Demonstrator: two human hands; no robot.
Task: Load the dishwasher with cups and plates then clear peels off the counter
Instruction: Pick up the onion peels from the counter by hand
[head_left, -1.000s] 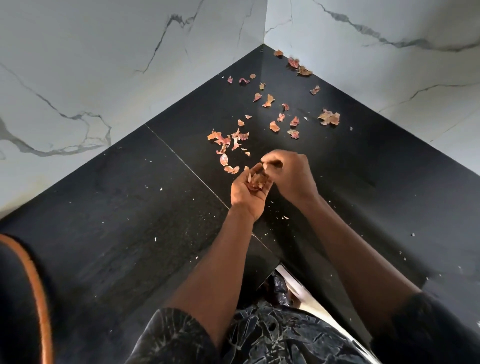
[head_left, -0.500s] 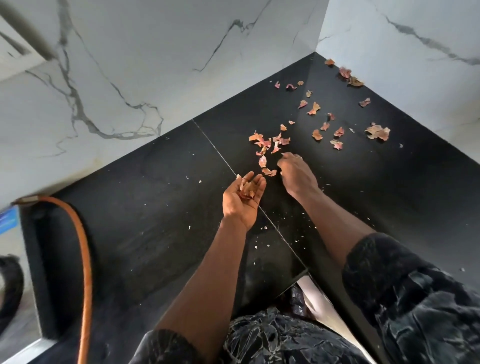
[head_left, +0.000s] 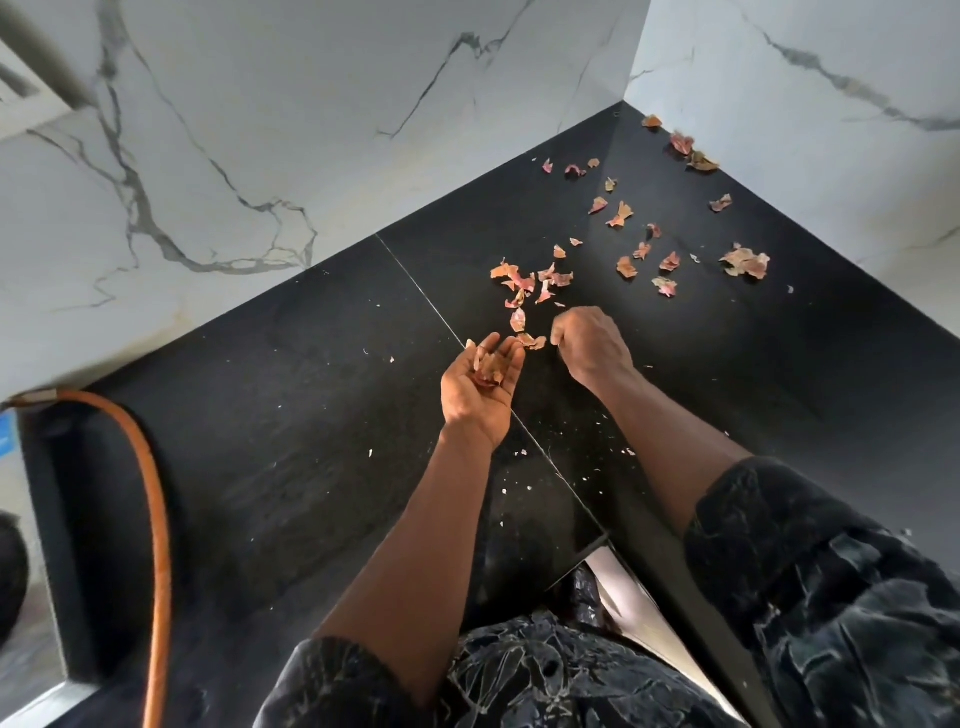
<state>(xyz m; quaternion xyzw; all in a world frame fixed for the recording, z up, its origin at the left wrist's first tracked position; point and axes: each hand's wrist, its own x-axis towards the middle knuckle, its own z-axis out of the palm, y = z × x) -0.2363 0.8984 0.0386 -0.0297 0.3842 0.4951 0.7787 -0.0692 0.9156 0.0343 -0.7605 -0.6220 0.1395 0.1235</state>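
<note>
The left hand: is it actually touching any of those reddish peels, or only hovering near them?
Touching. The head view shows the left hand turned palm up, with a small heap of peels lying directly on its cupped palm and fingers.

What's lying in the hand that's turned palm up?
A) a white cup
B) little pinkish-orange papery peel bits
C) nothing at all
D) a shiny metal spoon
B: the left hand, palm up above the black stone counter, cradles a small heap of pinkish-orange papery peel bits.
</note>
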